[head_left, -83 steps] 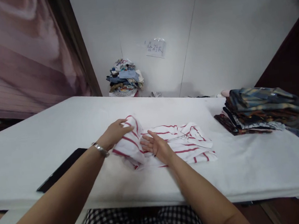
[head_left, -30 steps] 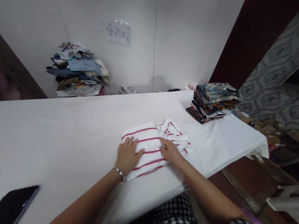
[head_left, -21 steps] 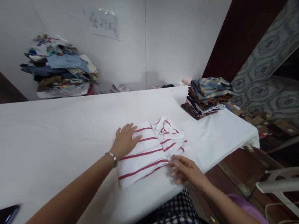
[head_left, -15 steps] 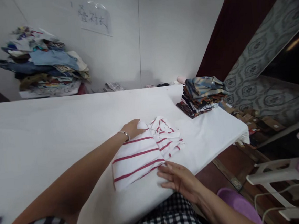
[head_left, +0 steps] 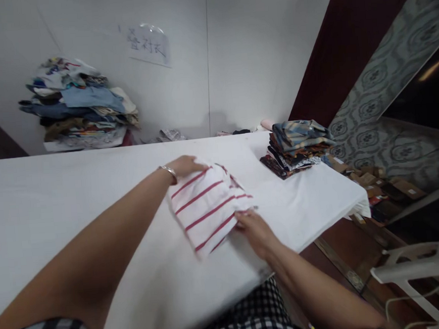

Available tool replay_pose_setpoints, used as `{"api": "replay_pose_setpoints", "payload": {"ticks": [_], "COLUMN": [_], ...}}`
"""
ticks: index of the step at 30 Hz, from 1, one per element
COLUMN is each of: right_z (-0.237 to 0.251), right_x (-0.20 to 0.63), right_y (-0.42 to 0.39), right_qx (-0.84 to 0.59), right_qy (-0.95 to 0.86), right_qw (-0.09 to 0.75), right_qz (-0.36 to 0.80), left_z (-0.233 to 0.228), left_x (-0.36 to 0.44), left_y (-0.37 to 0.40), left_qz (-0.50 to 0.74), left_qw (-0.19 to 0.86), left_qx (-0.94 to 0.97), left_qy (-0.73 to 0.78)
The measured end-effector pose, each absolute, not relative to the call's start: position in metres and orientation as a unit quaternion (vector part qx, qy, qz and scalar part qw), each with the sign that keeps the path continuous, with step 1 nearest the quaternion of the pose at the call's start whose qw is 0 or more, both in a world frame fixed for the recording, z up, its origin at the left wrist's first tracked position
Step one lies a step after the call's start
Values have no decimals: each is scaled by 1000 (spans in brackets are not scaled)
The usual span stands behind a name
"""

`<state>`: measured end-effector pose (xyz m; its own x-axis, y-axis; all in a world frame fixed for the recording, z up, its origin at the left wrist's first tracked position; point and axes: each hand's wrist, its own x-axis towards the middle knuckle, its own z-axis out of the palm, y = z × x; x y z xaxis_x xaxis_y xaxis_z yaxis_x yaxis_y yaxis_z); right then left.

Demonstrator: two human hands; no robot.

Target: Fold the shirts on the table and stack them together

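Observation:
A white shirt with red stripes (head_left: 203, 206), folded into a compact bundle, is between my two hands over the white-covered table (head_left: 299, 209). My left hand (head_left: 185, 166), with a silver bracelet at the wrist, grips its far upper edge. Closed on the near right edge is my right hand (head_left: 253, 228), thumb on top and the other fingers mostly hidden beneath. The shirt looks tilted and slightly blurred, its near corner seemingly lifted off the cloth. Its collar end is partly turned from view.
Folded clothes form a stack (head_left: 297, 145) at the table's right back. A tall pile of garments (head_left: 81, 104) stands at the far left against the wall. A paper sign (head_left: 148, 44) hangs above. Past the right edge are a plastic stool (head_left: 413, 261) and cardboard pieces (head_left: 400, 191).
Both hands have taken hold of the striped shirt and moved it away from me, turning it. My right hand has closed on its near edge, where its fingers were spread before.

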<state>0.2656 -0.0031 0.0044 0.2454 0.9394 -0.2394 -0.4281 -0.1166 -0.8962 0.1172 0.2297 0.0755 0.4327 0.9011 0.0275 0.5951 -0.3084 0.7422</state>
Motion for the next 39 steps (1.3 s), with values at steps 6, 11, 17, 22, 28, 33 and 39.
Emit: {"api": "replay_pose_setpoints", "payload": {"ticks": [6, 11, 17, 22, 28, 33, 39], "right_z": [73, 40, -33, -31, -21, -33, -46], "right_x": [308, 314, 321, 327, 314, 291, 301], "right_y": [51, 32, -24, -34, -4, 14, 9], "right_qx": [-451, -475, -528, -539, -613, -581, -668], "right_qy": [-461, -578, -683, -601, -457, -514, -582], "right_qw": [688, 576, 336, 374, 453, 473, 364], "right_qz": [331, 330, 378, 457, 458, 417, 287], "left_z": [157, 98, -18, -18, -15, -4, -12], "left_x": [54, 8, -18, -19, 0, 26, 25], "left_y": [184, 106, 20, 15, 42, 55, 69], "left_qz": [409, 358, 230, 321, 353, 466, 385], "left_qw": [375, 326, 509, 551, 582, 469, 507], "left_qx": [747, 778, 709, 578, 490, 589, 536], "left_qy": [366, 400, 430, 510, 544, 465, 554]}}
